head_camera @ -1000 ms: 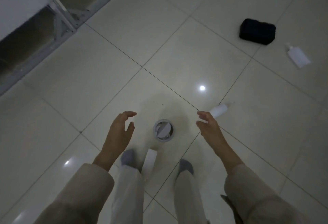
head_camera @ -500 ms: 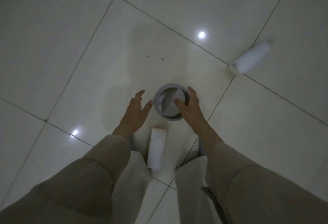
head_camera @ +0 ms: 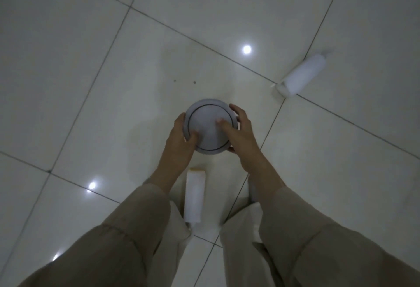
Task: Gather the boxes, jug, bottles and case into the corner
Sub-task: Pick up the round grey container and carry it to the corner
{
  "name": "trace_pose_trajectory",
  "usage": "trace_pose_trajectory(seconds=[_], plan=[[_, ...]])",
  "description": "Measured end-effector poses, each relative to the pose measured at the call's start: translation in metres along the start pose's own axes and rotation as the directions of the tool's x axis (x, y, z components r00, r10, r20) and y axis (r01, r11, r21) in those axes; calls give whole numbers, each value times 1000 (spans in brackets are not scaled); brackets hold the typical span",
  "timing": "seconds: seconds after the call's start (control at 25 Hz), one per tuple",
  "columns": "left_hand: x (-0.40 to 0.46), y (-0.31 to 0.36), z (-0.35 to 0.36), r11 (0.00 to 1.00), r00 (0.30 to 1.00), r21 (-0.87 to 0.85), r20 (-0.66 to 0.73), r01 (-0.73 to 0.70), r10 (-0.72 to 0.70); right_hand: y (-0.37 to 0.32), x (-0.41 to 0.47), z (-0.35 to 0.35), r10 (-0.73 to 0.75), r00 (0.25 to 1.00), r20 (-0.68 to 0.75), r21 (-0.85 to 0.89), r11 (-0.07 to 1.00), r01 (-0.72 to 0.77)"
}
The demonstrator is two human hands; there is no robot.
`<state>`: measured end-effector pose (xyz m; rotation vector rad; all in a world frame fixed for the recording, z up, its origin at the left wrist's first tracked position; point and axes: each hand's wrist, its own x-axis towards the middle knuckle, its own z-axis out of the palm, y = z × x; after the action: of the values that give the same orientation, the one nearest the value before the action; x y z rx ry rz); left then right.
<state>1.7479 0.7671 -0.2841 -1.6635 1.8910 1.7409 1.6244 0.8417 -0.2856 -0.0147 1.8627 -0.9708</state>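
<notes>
Both hands, left hand [head_camera: 179, 136] and right hand [head_camera: 238, 132], are gripping the round, probably lidded jug [head_camera: 210, 126] at centre frame; bottles at two o'clock [head_camera: 300, 75] and six o'clock [head_camera: 194, 195] are still lying ungathered, so most work is remaining.

jug [head_camera: 210, 125]: body hidden under lid | bottle [head_camera: 193, 197]: lower end behind trouser leg | feet: mostly hidden
</notes>
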Motion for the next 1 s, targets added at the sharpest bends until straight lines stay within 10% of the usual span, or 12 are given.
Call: trace_pose_trajectory(seconds=[0.28, 0.52, 1.0], plan=[[-63, 130, -51, 959, 955, -18, -99, -284, 281, -130, -91, -50, -204, 971, -120, 37, 977, 210], [-140, 241, -63, 869, 866, 17, 88, -495, 491, -187, -200, -125, -261, 913, -315, 119, 943, 311], [-341, 263, 101, 672, 564, 11, 555, -740, 612, -19, -428, -280, -84, 755, -650, 401, 806, 435]])
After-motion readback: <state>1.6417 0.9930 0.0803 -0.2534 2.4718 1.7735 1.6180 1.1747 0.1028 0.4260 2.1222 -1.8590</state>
